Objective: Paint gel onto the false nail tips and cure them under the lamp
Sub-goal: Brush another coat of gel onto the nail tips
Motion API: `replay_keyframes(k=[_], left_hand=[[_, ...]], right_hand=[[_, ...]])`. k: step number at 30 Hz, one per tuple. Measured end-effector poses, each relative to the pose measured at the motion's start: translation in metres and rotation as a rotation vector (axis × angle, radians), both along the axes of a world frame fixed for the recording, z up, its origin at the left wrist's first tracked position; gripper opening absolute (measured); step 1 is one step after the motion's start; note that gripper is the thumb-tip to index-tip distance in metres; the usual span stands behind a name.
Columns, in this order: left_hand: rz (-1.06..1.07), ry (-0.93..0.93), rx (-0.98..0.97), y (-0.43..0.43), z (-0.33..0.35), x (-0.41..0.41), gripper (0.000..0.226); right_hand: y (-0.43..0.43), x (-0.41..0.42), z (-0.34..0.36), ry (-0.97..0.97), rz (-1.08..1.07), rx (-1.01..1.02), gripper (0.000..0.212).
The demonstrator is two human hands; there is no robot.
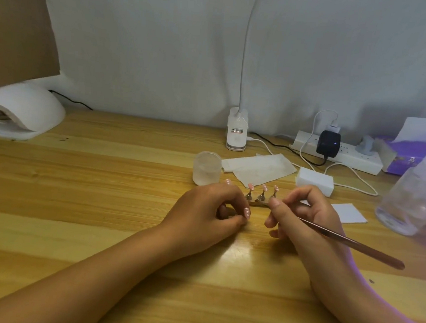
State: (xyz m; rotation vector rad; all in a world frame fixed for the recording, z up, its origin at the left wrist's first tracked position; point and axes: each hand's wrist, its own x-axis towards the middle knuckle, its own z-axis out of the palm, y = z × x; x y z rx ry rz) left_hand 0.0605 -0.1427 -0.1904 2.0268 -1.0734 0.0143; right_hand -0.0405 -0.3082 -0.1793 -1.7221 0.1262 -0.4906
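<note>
False nail tip (246, 213), pink with white dots, is sitting upright in the left grip (203, 211), which is pinching it between thumb and curled forefinger, low over the table (76, 201). So narrow a pinch is risking two things: a slip that drops the tip face down on the wood, and a fingertip straying onto wet gel and smearing the dots.

The right grip (302, 214) is clenching round the brush (348, 240) like a pen, with the long handle trailing out to the right. The bristle end is hiding behind the fingers, so I cannot tell whether it is carrying gel or touching anything.

Just beyond both hands, the other tips (264, 188) are standing in a row on their small stands (260, 197), very near the right knuckles. A careless swing of the brush hand could be knocking one over or scuffing its surface. The translucent cup (207, 168) and the tissue (259, 169) are lying just behind the row, close enough to be tipped or dragged as well.

The curing lamp (24, 111) is sitting well apart at the table's far left, so carrying an uncured tip across is inviting a drop, a smudge or dust on the way. Overloading the brush would be letting gel flood the tip's edges.
</note>
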Motion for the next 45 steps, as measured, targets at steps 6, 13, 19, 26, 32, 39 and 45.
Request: replay_keyframes(k=[6,13,19,26,32,39,45], left_hand=[[-0.004,0.007,0.005,0.0003,0.0014,0.0004,0.011],[-0.007,0.011,0.003,0.0001,0.0020,0.0003,0.010],[-0.007,0.008,0.004,0.0002,0.0018,0.0000,0.010],[-0.004,0.012,0.014,0.0005,0.0034,-0.0010,0.009],[-0.007,0.019,0.017,0.0005,0.0029,-0.0008,0.009],[-0.011,0.055,-0.014,0.0001,0.0017,0.0002,0.010],[-0.015,0.066,-0.023,0.0004,0.0011,-0.0002,0.009]], right_hand=[[-0.0019,0.0024,-0.0017,0.013,0.042,-0.021,0.026],[0.0002,0.0025,-0.0009,0.053,0.053,-0.072,0.017],[0.0025,0.0018,0.0018,0.080,0.037,-0.110,0.013],[0.0054,-0.0006,0.0051,0.113,0.050,-0.168,0.012],[0.0045,-0.0009,0.0043,0.104,0.052,-0.192,0.012],[0.0009,-0.0002,0.0023,0.061,-0.017,-0.168,0.012],[0.0021,-0.0005,0.0036,0.041,-0.033,-0.056,0.021]])
